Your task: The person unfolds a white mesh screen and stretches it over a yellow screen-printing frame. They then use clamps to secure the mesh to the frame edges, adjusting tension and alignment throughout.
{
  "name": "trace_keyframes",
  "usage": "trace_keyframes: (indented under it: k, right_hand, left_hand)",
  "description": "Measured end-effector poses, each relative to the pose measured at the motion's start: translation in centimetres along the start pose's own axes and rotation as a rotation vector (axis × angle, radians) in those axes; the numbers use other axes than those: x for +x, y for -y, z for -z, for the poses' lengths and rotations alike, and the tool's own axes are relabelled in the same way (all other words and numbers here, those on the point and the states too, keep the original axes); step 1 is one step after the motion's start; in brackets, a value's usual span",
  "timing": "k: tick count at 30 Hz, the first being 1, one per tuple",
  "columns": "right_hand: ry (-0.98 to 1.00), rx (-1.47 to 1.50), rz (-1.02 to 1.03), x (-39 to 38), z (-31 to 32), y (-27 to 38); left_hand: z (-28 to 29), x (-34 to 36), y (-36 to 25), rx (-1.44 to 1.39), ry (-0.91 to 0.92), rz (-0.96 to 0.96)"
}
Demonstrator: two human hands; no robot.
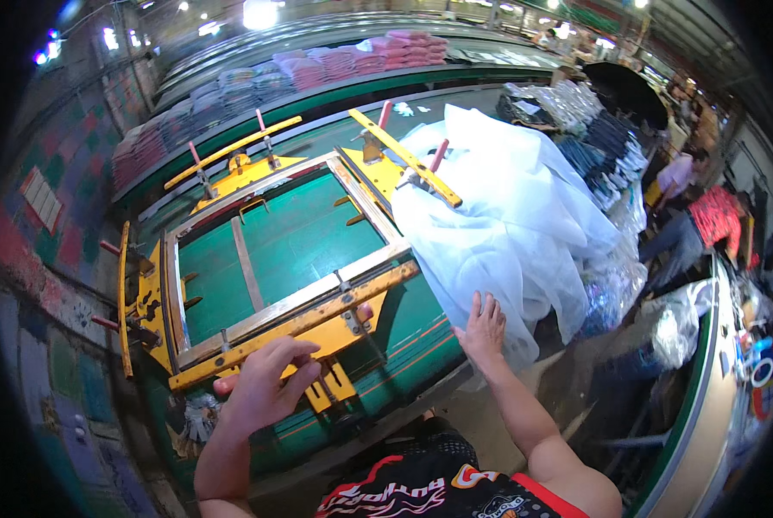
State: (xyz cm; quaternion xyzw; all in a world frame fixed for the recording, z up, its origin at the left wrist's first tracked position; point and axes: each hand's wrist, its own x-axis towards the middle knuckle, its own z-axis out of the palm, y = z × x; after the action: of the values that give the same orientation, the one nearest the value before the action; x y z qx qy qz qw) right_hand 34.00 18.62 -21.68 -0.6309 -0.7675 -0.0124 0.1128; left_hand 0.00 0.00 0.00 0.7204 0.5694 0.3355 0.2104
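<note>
A rectangular wooden frame (pixel 328 304) lies on a green table (pixel 416 341), with yellow metal clamps (pixel 317 309) along its sides. Green surface and a thin brown strip (pixel 246 263) show inside it. My left hand (pixel 274 380) hovers by the near clamp bar, fingers curled but parted from the thumb, nothing in it. To the right, a large heap of white sheer mesh fabric (pixel 511 198) covers the table and drapes over its near edge. My right hand (pixel 481 328) has its fingers stretched out at the fabric's near-left edge; whether it touches cannot be told.
Several bagged pink and blue bundles (pixel 330 65) line a long table at the back. Clear plastic and folded dark garments (pixel 598 142) are piled at the far right. A person in a red top (pixel 714 216) bends at the right. A painted wall (pixel 50 198) stands left.
</note>
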Motion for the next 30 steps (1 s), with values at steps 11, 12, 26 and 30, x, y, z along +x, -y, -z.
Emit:
trace_keyframes:
  k: [11, 12, 26, 30]
  right_hand:
    - [0.259, 0.556, 0.231, 7.8, -1.1, -2.0]
    - [0.248, 0.57, 0.297, 8.9, -0.2, -2.0]
    - [0.508, 1.422, 0.151, 20.1, 10.7, 4.7]
    - [0.526, 1.676, -0.011, 23.1, 12.1, 7.3]
  left_hand:
    - [-6.3, 11.5, -1.5, 0.098, 0.148, -0.009]
    - [-6.6, 12.4, -1.4, 0.12, 0.163, -0.008]
    - [-14.1, 17.8, 0.1, 0.004, 0.607, 0.395]
    - [-18.3, 16.8, 1.0, -0.141, 0.661, 0.576]
